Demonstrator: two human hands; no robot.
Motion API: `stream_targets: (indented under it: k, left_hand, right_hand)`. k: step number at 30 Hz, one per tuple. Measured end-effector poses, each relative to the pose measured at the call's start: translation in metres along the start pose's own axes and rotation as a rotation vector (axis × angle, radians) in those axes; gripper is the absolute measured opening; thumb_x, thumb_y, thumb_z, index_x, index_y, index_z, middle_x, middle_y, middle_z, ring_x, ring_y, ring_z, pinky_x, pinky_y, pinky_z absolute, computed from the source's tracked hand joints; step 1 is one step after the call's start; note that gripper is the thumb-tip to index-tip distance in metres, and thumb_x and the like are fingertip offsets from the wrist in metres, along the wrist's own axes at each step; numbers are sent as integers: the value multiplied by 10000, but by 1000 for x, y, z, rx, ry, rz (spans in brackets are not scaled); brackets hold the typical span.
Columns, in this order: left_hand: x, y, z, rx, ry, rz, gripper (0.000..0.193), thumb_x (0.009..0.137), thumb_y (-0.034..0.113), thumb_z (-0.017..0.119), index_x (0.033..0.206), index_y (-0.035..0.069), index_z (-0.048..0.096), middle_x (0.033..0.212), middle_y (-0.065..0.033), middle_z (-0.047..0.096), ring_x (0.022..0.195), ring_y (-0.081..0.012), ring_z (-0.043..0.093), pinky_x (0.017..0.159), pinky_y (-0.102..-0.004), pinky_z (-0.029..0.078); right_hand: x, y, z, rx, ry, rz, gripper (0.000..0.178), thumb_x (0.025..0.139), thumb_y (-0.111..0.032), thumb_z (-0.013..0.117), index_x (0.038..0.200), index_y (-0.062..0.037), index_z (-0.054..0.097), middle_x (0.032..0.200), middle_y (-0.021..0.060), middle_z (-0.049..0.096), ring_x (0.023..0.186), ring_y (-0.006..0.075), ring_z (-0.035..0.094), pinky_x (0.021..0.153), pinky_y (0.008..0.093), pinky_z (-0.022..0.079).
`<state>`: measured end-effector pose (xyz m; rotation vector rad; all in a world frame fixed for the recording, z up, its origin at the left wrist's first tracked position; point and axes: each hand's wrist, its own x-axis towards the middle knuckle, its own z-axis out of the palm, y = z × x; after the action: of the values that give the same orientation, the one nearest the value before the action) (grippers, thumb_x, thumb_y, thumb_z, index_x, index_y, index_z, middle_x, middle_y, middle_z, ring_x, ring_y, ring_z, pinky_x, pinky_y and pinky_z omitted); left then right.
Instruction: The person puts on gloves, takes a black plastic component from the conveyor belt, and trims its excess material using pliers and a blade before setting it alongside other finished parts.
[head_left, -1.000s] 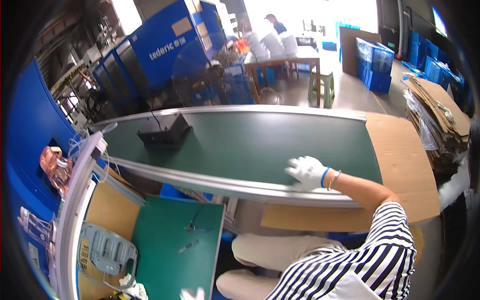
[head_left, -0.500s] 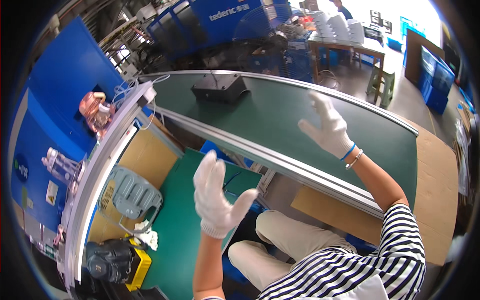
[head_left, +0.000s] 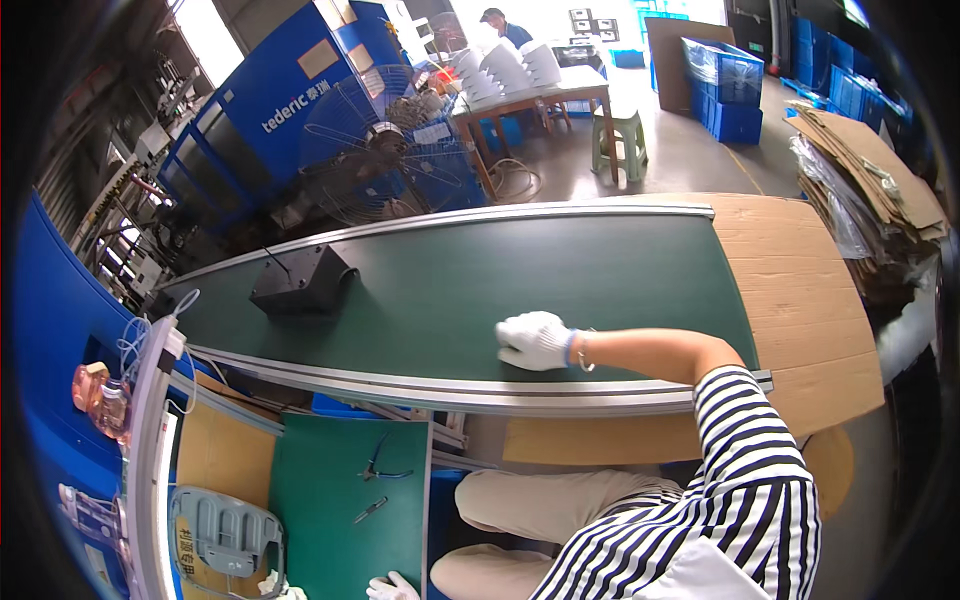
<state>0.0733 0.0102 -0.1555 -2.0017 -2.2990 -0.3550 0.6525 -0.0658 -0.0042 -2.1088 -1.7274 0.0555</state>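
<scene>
My right hand (head_left: 538,341), in a white knit glove with a bracelet at the wrist, rests on the green conveyor belt (head_left: 600,270) near its front rail. Its fingers are curled in and I see nothing in them. At the lower edge of the view, my left hand (head_left: 393,588), gloved too, shows only in part. Its fingers are apart over the green work table (head_left: 320,480). Farther up that table lie blue-handled pliers (head_left: 380,468) and a small dark hand tool (head_left: 370,510).
A black box (head_left: 300,282) sits on the belt's left part. Cardboard (head_left: 800,290) covers the right end. A grey plastic stool (head_left: 230,530) leans left of the work table. Beyond the belt stand a large fan (head_left: 385,140) and a table with stacked white parts (head_left: 505,72); a person is behind it.
My view has swung to the right. Both raised, open hands have come down: the right onto the belt with fingers curled, the left to the work table's near edge. The tools now show.
</scene>
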Motion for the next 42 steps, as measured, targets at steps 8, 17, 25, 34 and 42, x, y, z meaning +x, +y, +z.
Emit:
stream_targets:
  k: [8, 17, 25, 34, 42]
  left_hand:
    - [17, 4, 1, -72, -106, -52, 374, 880, 412, 558, 899, 40, 594, 984, -179, 600, 961, -374, 577, 854, -480, 470]
    - [4, -20, 40, 164, 197, -90, 324, 984, 366, 426, 893, 83, 557, 913, -148, 582, 848, -355, 587, 755, -461, 494]
    - [7, 2, 15, 179, 296, 0, 343, 940, 404, 473, 822, 93, 557, 827, -154, 569, 780, -355, 569, 718, -477, 467]
    - [-1, 2, 10, 165, 243, -69, 334, 917, 410, 499, 847, 94, 583, 856, -153, 592, 791, -357, 589, 698, -477, 486]
    - [2, 0, 13, 155, 294, -35, 334, 921, 396, 494, 855, 86, 602, 835, -156, 599, 743, -358, 590, 667, -477, 487]
  right_hand:
    - [190, -122, -73, 294, 69, -121, 658, 889, -336, 557, 1472, -118, 342, 1092, 249, 667, 973, 410, 654, 836, 492, 514]
    - [108, -82, -12, 178, 353, -264, 604, 842, -391, 682, 1329, -83, 502, 1261, 189, 555, 1145, 374, 571, 945, 450, 497]
    - [-13, 37, -18, -288, 229, -55, 745, 910, -530, 561, 1454, -54, 380, 1468, 266, 373, 1401, 425, 309, 1158, 524, 258]
    - [-34, 51, 10, -282, 105, 43, 739, 932, -589, 453, 1427, -40, 429, 1474, 245, 389, 1397, 396, 325, 1191, 492, 185]
    - [-32, 50, 6, -298, 92, 72, 735, 932, -595, 453, 1437, -62, 425, 1492, 220, 383, 1413, 384, 306, 1195, 475, 185]
